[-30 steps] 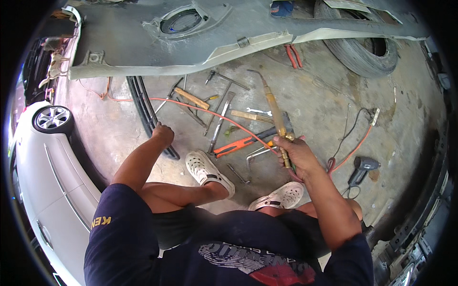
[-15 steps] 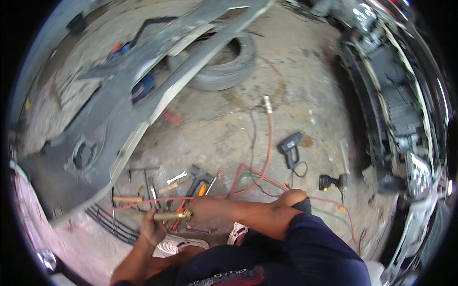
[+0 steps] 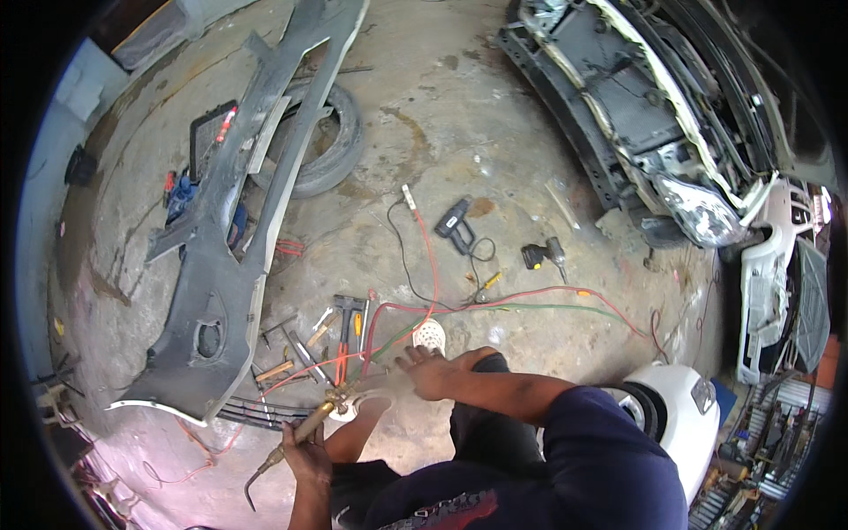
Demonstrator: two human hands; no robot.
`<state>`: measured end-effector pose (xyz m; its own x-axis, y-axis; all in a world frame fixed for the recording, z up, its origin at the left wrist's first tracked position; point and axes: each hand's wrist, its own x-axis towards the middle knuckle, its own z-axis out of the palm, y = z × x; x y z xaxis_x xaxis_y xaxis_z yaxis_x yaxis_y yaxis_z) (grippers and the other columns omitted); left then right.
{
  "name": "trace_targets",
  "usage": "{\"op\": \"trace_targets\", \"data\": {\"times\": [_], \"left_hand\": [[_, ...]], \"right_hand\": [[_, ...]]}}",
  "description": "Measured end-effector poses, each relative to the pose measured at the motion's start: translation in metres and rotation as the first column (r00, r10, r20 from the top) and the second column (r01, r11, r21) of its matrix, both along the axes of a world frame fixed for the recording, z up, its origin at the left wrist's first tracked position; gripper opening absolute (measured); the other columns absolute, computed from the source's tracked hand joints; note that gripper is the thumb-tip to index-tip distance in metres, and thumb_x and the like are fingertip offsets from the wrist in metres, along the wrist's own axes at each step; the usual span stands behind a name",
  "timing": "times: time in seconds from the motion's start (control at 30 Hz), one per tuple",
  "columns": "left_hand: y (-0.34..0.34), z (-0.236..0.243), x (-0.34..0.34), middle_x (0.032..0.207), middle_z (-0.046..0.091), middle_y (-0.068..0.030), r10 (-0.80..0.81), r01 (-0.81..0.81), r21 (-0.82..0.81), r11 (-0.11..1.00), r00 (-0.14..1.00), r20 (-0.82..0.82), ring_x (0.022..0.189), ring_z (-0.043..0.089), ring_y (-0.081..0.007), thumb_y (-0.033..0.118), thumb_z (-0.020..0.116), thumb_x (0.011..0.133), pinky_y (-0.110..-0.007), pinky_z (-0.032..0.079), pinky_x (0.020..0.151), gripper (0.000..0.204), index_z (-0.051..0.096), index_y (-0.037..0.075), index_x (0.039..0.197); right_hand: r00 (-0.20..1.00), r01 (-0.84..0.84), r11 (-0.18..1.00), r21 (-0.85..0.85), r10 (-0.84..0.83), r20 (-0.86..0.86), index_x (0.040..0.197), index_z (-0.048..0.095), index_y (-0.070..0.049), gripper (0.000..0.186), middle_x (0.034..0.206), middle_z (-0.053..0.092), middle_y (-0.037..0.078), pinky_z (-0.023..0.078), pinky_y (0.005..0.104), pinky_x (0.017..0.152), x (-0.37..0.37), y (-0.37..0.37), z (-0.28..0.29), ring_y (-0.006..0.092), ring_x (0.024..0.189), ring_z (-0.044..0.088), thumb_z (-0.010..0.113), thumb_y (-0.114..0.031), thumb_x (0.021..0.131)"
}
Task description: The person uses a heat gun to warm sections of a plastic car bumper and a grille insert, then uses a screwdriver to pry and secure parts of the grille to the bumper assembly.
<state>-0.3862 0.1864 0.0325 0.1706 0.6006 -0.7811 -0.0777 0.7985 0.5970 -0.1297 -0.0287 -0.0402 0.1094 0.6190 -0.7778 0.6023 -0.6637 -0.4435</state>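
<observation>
My left hand [image 3: 307, 458] is closed round the handle of a brass gas torch [image 3: 311, 426]. The bent tip of the torch points down to the left, and its valve end is up and to the right. A red hose [image 3: 369, 334] and a green hose [image 3: 402, 343] run toward that valve end. My right hand [image 3: 427, 373] reaches across to the right of the torch, apart from it, fingers spread and holding nothing. Beyond my hands, a hammer [image 3: 346, 305] and a wrench [image 3: 320, 319] lie on the concrete floor among several other tools.
A grey bumper [image 3: 190, 309] lies at the left, partly over a tyre [image 3: 349, 146]. A heat gun [image 3: 454, 226] and a cordless drill [image 3: 549, 254] lie ahead. At the right stands a car front [image 3: 609, 88] with its bumper off. Hoses cross the floor near my shoe [image 3: 429, 334].
My right hand has left the torch's valve end and moved right, fingers opening. The left hand keeps the torch, now tilted with its bent tip low. The view has shifted right.
</observation>
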Motion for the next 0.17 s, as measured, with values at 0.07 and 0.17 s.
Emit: {"op": "trace_targets", "data": {"times": [0.07, 0.17], "left_hand": [[0.012, 0.046, -0.006, 0.112, 0.068, -0.0103, -0.017, 0.017, 0.052, 0.998, 1.000, -0.013, 0.111, 0.071, -0.0313, 0.040, 0.061, 0.111, -0.048, 0.059, 0.104, 0.034, 0.062, 0.006, 0.108], [0.030, 0.117, 0.000, 0.108, 0.069, -0.0105, -0.062, 0.063, 0.072, 0.995, 0.998, -0.012, 0.108, 0.072, -0.0309, 0.039, 0.062, 0.110, -0.046, 0.063, 0.099, 0.034, 0.062, 0.005, 0.109]], "right_hand": [[0.999, 0.043, 0.997, -0.056, -0.043, 0.002, 0.164, 0.037, -0.010, 0.079, 0.170, 0.033, 0.026, 0.034, 0.0614, 0.125, 0.012, -0.040, 0.073, 0.0440, 0.158, 0.034, 0.070, -0.036, 0.097], [0.986, 0.166, 0.983, -0.079, -0.168, -0.011, 0.160, 0.043, -0.011, 0.077, 0.166, 0.039, 0.025, 0.039, 0.0570, 0.123, 0.019, -0.103, 0.143, 0.0435, 0.152, 0.041, 0.073, -0.035, 0.094]]}}
